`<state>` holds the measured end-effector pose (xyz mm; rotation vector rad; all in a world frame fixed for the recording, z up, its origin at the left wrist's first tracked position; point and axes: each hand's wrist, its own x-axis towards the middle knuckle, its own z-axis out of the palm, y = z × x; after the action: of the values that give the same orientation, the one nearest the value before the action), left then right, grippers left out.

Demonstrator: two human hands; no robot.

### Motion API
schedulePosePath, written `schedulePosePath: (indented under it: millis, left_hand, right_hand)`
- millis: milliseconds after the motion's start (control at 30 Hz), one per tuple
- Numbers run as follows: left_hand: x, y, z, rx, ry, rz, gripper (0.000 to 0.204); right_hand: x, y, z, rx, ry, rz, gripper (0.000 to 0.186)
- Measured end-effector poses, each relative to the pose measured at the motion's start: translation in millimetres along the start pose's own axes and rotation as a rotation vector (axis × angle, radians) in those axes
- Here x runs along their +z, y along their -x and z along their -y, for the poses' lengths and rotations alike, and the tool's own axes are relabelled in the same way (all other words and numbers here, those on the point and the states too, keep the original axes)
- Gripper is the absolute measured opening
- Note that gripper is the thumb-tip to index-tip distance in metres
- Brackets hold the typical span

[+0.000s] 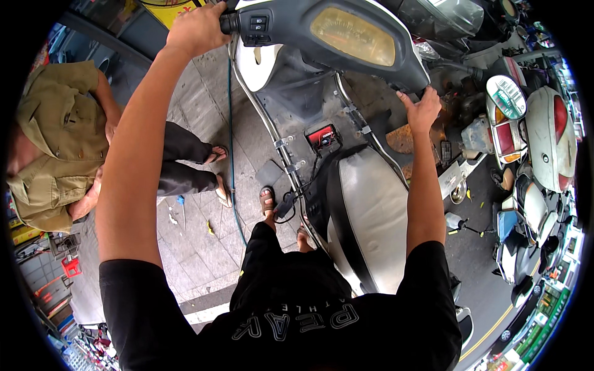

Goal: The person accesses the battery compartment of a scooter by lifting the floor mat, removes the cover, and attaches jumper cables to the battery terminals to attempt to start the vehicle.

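I stand at the left side of a partly stripped motor scooter with both arms reaching to its handlebar. My left hand (197,28) is closed around the left handlebar grip (229,23), beside the switch buttons. At the other end, my right hand (423,111) is closed on the right grip, which it mostly hides. Between them spans the dark grey handlebar cover (291,23) with its yellowed instrument panel (354,37). Below lie bare metal frame tubes (263,114), a red and black battery (323,137) and the grey and black seat (371,213).
A person in an olive shirt (52,148) and sandals stands close at the left. A green hose (231,136) runs along the paving between us. At the right are a metal bowl (458,190), scattered parts and several parked scooters (546,139) beside a road.
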<state>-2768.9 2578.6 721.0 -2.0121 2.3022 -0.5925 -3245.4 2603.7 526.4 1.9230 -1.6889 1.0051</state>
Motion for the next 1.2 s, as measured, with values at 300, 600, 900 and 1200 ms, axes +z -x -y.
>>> schedulePosePath:
  millis: [300,600,900,1200]
  left_hand:
    - [-2.1,-5.0,-4.5,-0.002,0.0,0.016,0.059]
    - [-27.4,-1.5,-8.1,-0.023,0.082,0.123,0.05]
    - [-29.7,1.9,-10.1,0.018,0.096,0.056,0.051]
    - [-30.3,0.7,-5.2,-0.01,0.051,0.099,0.05]
  right_hand:
    - [5.5,-0.7,-7.0,0.004,0.027,-0.003,0.075]
    - [0.0,-0.9,-6.1,-0.001,0.016,0.018,0.073]
    - [2.4,0.4,-12.7,-0.001,0.038,0.03,0.074]
    - [-4.5,-7.7,-2.5,0.007,0.018,0.04,0.067]
